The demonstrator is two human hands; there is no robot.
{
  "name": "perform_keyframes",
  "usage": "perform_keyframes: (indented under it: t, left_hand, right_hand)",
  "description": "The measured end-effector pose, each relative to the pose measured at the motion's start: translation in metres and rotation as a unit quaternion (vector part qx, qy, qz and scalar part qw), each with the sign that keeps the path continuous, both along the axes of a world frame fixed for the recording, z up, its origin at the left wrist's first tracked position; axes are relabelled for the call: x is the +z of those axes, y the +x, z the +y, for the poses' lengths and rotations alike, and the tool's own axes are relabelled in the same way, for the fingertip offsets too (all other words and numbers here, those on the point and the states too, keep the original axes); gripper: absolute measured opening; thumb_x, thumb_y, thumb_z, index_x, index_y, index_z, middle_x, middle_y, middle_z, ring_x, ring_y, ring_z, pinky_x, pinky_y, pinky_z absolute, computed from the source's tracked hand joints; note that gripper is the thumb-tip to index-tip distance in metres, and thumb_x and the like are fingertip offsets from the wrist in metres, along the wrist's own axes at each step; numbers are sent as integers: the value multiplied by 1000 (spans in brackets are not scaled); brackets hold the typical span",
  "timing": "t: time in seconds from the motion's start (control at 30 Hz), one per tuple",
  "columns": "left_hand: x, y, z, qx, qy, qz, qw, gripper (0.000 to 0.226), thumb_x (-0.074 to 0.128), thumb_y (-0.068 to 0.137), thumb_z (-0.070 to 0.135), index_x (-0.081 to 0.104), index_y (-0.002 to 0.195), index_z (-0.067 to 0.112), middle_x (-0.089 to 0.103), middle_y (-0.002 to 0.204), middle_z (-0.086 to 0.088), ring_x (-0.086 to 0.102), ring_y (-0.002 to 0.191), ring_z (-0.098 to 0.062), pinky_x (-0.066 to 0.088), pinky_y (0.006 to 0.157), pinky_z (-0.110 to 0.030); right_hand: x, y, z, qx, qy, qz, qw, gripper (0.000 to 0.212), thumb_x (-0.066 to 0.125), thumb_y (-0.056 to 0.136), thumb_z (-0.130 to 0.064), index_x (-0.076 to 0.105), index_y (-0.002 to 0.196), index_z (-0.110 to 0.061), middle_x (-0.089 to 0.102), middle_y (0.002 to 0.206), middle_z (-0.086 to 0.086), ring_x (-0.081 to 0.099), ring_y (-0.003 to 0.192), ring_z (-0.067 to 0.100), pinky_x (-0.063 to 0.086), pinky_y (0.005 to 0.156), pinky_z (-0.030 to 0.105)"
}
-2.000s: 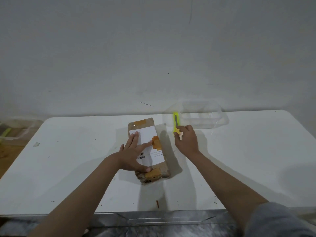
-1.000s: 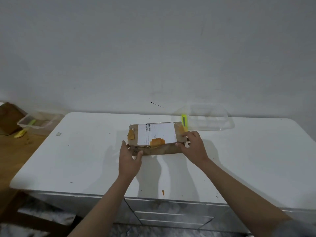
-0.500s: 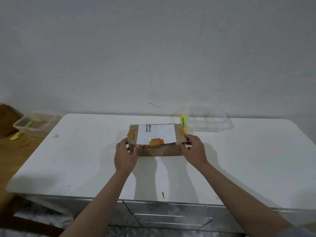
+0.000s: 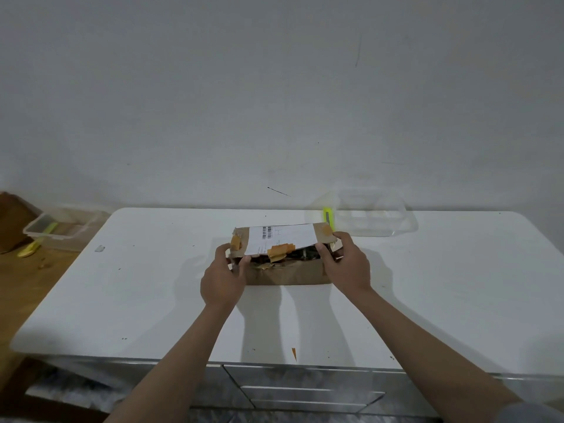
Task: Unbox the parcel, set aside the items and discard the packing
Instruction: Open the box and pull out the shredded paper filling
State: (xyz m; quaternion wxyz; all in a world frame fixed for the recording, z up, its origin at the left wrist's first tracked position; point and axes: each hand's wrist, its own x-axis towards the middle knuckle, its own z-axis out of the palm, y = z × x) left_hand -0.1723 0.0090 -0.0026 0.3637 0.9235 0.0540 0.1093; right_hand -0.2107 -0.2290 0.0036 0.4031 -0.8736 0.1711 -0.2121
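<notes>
A barcode shows on the white label (image 4: 282, 238), its text unreadable, atop the brown tape-patched parcel (image 4: 283, 271) mid-table (image 4: 152, 285), whose lifted top flap both the left hand (image 4: 224, 277) and right hand (image 4: 346, 265) pinch.

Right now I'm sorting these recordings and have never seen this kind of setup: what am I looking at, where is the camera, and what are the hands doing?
No machine is involved: a person works with two bare hands, and one wide-angle camera worn on their head looks forward and down at them. The picture shows a white table against a plain wall. In the middle lies a brown cardboard parcel with a white shipping label and orange tape. The left hand grips its left end and the right hand its right end, lifting the top flap so dark contents show underneath. Behind the parcel lies a yellow-green cutter, and beside it a clear plastic container. Off the table's left edge sits another clear plastic tub.
</notes>
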Motion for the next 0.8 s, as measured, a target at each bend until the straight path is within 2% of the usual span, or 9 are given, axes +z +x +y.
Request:
perform_keyframes:
  t: [0.1, 0.17, 0.3, 0.4, 0.53, 0.63, 0.7, 0.8]
  left_hand:
    - [3, 4, 2, 3, 15, 15, 1000, 58, 55, 87, 51, 47, 131, 13, 69, 111, -2, 63, 100, -29, 47, 73, -35]
    - [4, 5, 2, -4, 20, 6, 1000, 49, 54, 88, 50, 59, 119, 12, 70, 105, -3, 63, 99, -29, 46, 71, -34]
    - [8, 7, 0, 6, 22, 4, 1000, 45, 52, 89, 52, 63, 106, 11, 71, 94, -3, 64, 89, -29, 43, 64, -30]
    - [10, 9, 1, 5, 23, 11, 1000, 46, 51, 88, 53, 61, 105, 12, 71, 90, -4, 64, 85, -29, 44, 63, -31]
    - [9, 15, 12, -42, 27, 11, 999, 43, 59, 85, 49, 60, 109, 14, 71, 97, -2, 63, 84, -24, 43, 64, -30]
    - [10, 23, 19, -91, 28, 3, 995, 44, 68, 83, 40, 58, 117, 14, 68, 110, -1, 63, 97, -26, 43, 71, -31]
    - [11, 27, 20, -109, 38, 6, 993, 41, 67, 84, 31, 58, 120, 14, 67, 116, -2, 62, 104, -28, 45, 77, -33]
    - [11, 33, 18, -112, 49, 11, 992, 35, 64, 87, 23, 60, 120, 13, 68, 116, -5, 63, 103, -30, 46, 79, -34]
  right_hand:
    - [0, 1, 1, -5, -28, -7, 1000, 47, 57, 84, -54, 53, 119, -22, 65, 88, -2, 61, 80, 17, 37, 64, 26]
    - [2, 1, 2, -8, -42, -12, 999, 47, 55, 86, -54, 52, 119, -21, 66, 93, -3, 62, 81, 17, 38, 64, 27]
    - [7, 4, 4, -13, -55, -5, 998, 44, 53, 87, -54, 52, 116, -20, 70, 78, 2, 61, 66, 22, 39, 57, 28]
    - [11, 6, 3, -19, -61, 7, 998, 42, 51, 87, -55, 52, 113, -22, 68, 73, 2, 62, 69, 26, 39, 56, 28]
    - [13, 8, -2, -17, -55, 28, 998, 45, 52, 86, -57, 52, 114, -23, 64, 70, -4, 63, 73, 25, 40, 57, 28]
    - [14, 8, -5, -5, -56, 35, 998, 46, 53, 86, -57, 52, 118, -23, 59, 69, -8, 63, 74, 23, 38, 57, 27]
    - [14, 8, -7, 0, -60, 37, 998, 47, 53, 86, -56, 52, 118, -23, 58, 69, -9, 62, 73, 22, 37, 56, 27]
    - [14, 11, -7, -3, -61, 35, 998, 45, 53, 87, -55, 53, 117, -22, 58, 65, -8, 57, 67, 20, 35, 51, 24]
